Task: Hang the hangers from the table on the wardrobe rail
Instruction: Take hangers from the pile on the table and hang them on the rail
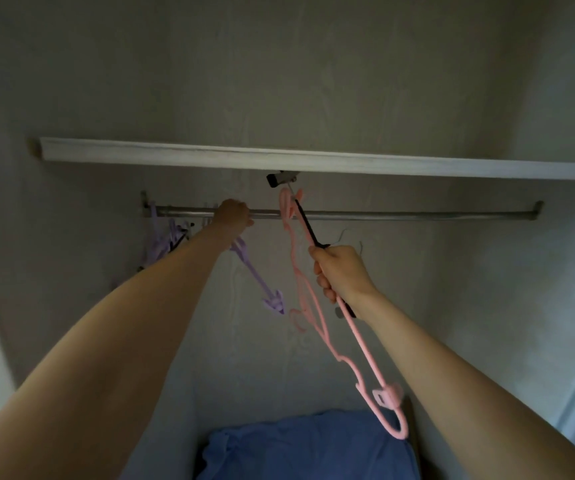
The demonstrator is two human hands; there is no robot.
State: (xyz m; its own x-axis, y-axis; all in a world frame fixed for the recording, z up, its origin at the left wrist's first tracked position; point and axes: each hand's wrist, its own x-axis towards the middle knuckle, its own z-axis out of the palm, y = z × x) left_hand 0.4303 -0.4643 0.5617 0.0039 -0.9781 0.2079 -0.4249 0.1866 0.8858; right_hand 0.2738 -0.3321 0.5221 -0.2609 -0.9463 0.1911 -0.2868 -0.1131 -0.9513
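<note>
- The rail (400, 215) runs across the wardrobe, just under the shelf (314, 161).
- The right hand (343, 271) is below the rail, with its fingers curled tight around a bunch of hangers: a pink hanger (359, 344) and a black hanger (308, 228).
- The bunch is long and slanted. It goes from the hand up toward the rail, and down past the wrist the other way.
- The pink hook looks like it is on the rail now, but it is dark there, so I cannot be sure.
- The left hand (234, 214) is on the rail, left of the pink hook. Its fingers seem to hold the top of a purple hanger (258, 275), which hangs down below the rail.
- More purple hangers (161, 240) hang at the rail's left end.
- The right hand is the one nearer the pink hook.
</note>
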